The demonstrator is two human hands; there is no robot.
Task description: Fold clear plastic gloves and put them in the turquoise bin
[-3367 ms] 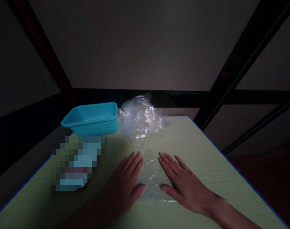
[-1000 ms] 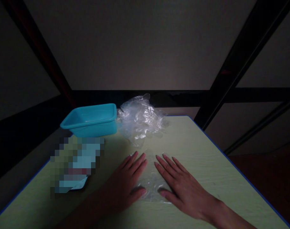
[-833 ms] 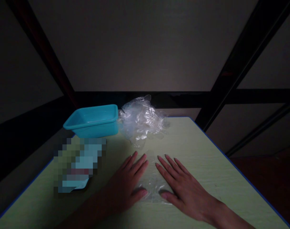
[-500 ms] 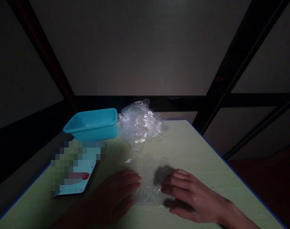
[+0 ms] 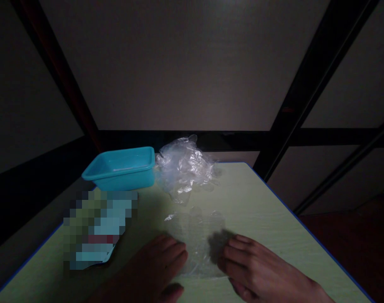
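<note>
A clear disposable plastic glove (image 5: pixel 199 242) lies flat on the table, finger ends pointing away from me and lower edge towards me. My left hand (image 5: pixel 162 263) rests at its left side, fingers bent and together, thumb apart from them. On the opposite side is my right hand (image 5: pixel 248 263), its curled fingertips by the glove's right edge and its thumb lower down. Neither hand visibly lifts the plastic. Farther back sits a crumpled heap of clear plastic gloves (image 5: pixel 187 166).
A turquoise plastic basin (image 5: pixel 124 179) stands at the back left. In front of it lies a phone-like device (image 5: pixel 111 227), partly pixelated. The pale table (image 5: pixel 264 210) has a blue edge, and panelled doors (image 5: pixel 185 63) rise behind it.
Both hands have shifted slightly down towards the glove's near edge, and the right fingers are more curled. The view has tipped up a little. The glove stays flat.
</note>
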